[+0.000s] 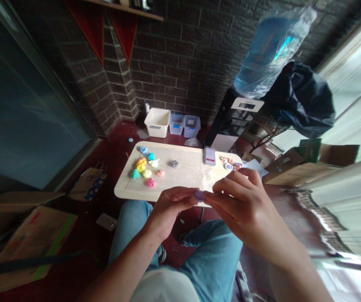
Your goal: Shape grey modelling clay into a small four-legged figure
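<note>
A small lump of purple modelling clay is pinched between my two hands, above the near edge of the low table. My left hand grips its left side between thumb and fingers. On the other side, the thumb and fingertips of my right hand close on it. Several clay lumps lie on the table's left half, among them a pink lump, a green lump and a blue lump. A grey lump sits nearer the middle. Small shaped clay pieces lie at the right end.
A phone rests at the table's far edge. Behind stand a white bin, clear blue boxes and a water dispenser. Cardboard boxes flank me, one at the left, another at the right.
</note>
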`<state>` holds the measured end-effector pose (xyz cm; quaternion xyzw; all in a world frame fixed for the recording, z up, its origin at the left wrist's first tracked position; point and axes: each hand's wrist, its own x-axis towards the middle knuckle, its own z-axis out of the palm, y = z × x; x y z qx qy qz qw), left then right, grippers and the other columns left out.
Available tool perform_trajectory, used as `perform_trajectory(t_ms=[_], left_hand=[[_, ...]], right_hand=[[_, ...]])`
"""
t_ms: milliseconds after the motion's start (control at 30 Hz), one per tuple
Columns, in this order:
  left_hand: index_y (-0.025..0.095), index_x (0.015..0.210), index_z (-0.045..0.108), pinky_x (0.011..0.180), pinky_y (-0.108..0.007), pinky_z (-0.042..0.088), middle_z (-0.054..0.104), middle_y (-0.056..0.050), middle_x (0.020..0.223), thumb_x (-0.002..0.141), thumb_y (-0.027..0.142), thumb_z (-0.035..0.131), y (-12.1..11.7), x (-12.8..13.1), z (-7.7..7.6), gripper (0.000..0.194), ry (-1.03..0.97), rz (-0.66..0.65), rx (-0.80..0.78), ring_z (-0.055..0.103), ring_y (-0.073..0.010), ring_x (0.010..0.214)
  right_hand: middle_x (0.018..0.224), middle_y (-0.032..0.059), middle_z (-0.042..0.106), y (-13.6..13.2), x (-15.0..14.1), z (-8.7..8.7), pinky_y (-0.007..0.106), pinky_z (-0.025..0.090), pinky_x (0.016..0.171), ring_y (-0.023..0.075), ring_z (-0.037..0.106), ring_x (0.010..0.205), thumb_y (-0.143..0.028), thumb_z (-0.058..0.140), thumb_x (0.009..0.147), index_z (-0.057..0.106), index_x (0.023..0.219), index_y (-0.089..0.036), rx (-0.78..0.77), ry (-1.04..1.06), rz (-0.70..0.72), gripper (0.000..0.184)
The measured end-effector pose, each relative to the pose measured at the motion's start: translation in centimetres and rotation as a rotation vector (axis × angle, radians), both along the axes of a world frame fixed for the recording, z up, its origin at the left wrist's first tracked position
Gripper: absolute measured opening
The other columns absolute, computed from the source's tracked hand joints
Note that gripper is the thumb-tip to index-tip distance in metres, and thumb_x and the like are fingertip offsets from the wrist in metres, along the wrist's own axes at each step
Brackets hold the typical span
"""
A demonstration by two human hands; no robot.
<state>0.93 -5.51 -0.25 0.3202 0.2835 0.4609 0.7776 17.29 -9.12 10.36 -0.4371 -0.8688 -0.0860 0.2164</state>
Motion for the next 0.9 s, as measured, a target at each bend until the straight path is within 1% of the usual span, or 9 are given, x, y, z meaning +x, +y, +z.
perform_trajectory(t_ms=[100, 200, 267, 400, 600, 733, 833, 900], left_hand=[[0.02, 0.083, 0.079, 0.088, -0.031, 0.048, 0.078, -0.004, 0.087, 0.066, 0.02, 0.084, 0.0, 0.0, 0.0, 0.018, -0.024, -0.017, -0.014, 0.068, -0.0163, 0.085], [0.02, 0.081, 0.079, 0.085, -0.029, 0.049, 0.078, -0.003, 0.085, 0.065, 0.024, 0.085, 0.0, 0.0, 0.1, 0.017, -0.098, -0.074, -0.05, 0.068, -0.0151, 0.084], [0.02, 0.08, 0.079, 0.082, -0.027, 0.049, 0.078, -0.003, 0.083, 0.064, 0.026, 0.086, 0.1, 0.0, 0.0, 0.019, -0.126, -0.108, -0.075, 0.067, -0.0141, 0.083], [0.019, 0.081, 0.079, 0.078, -0.024, 0.048, 0.078, -0.002, 0.082, 0.062, 0.027, 0.088, 0.1, -0.1, -0.3, 0.022, -0.119, -0.122, -0.096, 0.066, -0.0119, 0.08], [0.019, 0.082, 0.079, 0.077, -0.024, 0.047, 0.078, -0.001, 0.08, 0.06, 0.026, 0.089, 0.0, -0.4, 0.0, 0.025, -0.083, -0.115, -0.055, 0.065, -0.0115, 0.076], [0.017, 0.082, 0.079, 0.072, -0.021, 0.047, 0.076, -0.001, 0.075, 0.065, 0.031, 0.086, 0.0, -0.5, 0.0, 0.022, -0.079, -0.143, -0.017, 0.063, -0.0091, 0.07], [0.016, 0.077, 0.078, 0.067, -0.019, 0.046, 0.075, -0.002, 0.076, 0.072, 0.036, 0.081, 0.1, -0.6, -0.2, 0.021, -0.116, -0.22, -0.011, 0.062, -0.0088, 0.07], [0.016, 0.078, 0.077, 0.066, -0.019, 0.045, 0.075, -0.002, 0.077, 0.075, 0.036, 0.078, 0.1, -0.6, -0.3, 0.02, -0.119, -0.255, -0.006, 0.062, -0.0091, 0.07]], right_hand=[[0.077, 0.0032, 0.065, 0.0, 0.1, -0.2, 0.036, 0.033, 0.074, 0.0168, 0.051, 0.072, -0.021, 0.059, 0.093, 0.073, 0.088, -0.019, -0.016, 0.035, -0.001, 0.016], [0.082, 0.0043, 0.066, 0.0, 0.5, -0.4, 0.037, 0.034, 0.074, 0.0183, 0.053, 0.076, -0.025, 0.063, 0.091, 0.073, 0.095, -0.02, -0.039, 0.099, -0.009, 0.012], [0.083, 0.0042, 0.066, 0.0, 0.7, -0.4, 0.036, 0.035, 0.075, 0.0185, 0.054, 0.077, -0.025, 0.064, 0.09, 0.073, 0.096, -0.021, -0.056, 0.126, -0.007, 0.012], [0.08, 0.0022, 0.065, -0.1, 0.9, -0.4, 0.037, 0.034, 0.075, 0.0176, 0.052, 0.075, -0.023, 0.064, 0.09, 0.074, 0.097, -0.025, -0.073, 0.14, 0.017, 0.012], [0.079, 0.0011, 0.066, -0.2, 0.6, -0.2, 0.036, 0.034, 0.073, 0.0169, 0.052, 0.074, -0.023, 0.065, 0.09, 0.074, 0.095, -0.023, -0.066, 0.142, 0.038, 0.01], [0.081, 0.0022, 0.066, -0.2, 0.9, -0.4, 0.036, 0.034, 0.074, 0.0173, 0.052, 0.076, -0.023, 0.066, 0.089, 0.073, 0.093, -0.021, -0.065, 0.156, 0.039, 0.008], [0.086, 0.0041, 0.066, -0.4, 1.2, -0.5, 0.036, 0.035, 0.076, 0.0182, 0.053, 0.08, -0.021, 0.066, 0.089, 0.071, 0.099, -0.02, -0.068, 0.18, 0.043, 0.012], [0.086, 0.0039, 0.066, -0.5, 1.2, -0.6, 0.036, 0.034, 0.075, 0.018, 0.053, 0.079, -0.021, 0.067, 0.088, 0.071, 0.1, -0.021, -0.071, 0.18, 0.051, 0.012]])
